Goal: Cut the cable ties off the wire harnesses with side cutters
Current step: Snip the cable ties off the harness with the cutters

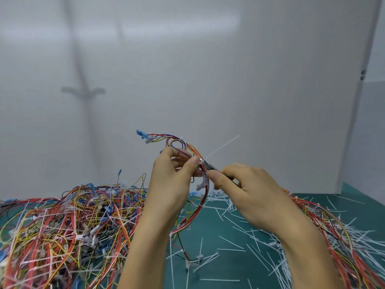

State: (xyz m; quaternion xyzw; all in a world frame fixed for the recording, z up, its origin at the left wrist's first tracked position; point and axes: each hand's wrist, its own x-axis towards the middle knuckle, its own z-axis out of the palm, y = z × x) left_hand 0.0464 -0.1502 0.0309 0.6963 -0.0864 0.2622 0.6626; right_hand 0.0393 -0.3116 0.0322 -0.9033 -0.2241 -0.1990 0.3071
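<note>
Item: wire harness [188, 145], multi-coloured (red, yellow, orange, purple and blue leads), held in the air in front of a plain white wall panel [208, 69], above the middle of the table. Its upper end arches to the left and ends in a blue connector [141, 133]. Its lower run drops between the two forearms to the green mat [210, 226]. Left hand [170, 184]: curled round the harness, thumb and fingertips pinching the bundle just beside a tie head. Right hand [248, 190]: clenched around the side cutters [210, 166], of which only the dark tip shows beyond the thumb and forefinger; the handles are hidden in the palm. The tip sits at the head of a white cable tie [220, 147], whose long loose tail sticks up and to the right against the wall. Whether the blades are closed on the tie cannot be told, since the area is small and blurred. A translucent connector [203, 182] hangs from the bundle between the two thumbs. Surroundings: a large tangled pile of harnesses [68, 226] covers the left of the mat, with many white ties in among the wires. A second heap of harnesses [331, 224] lies at the right, partly behind the right forearm. Loose white tie offcuts [226, 203] are strewn over the mat between and around the two piles.
</note>
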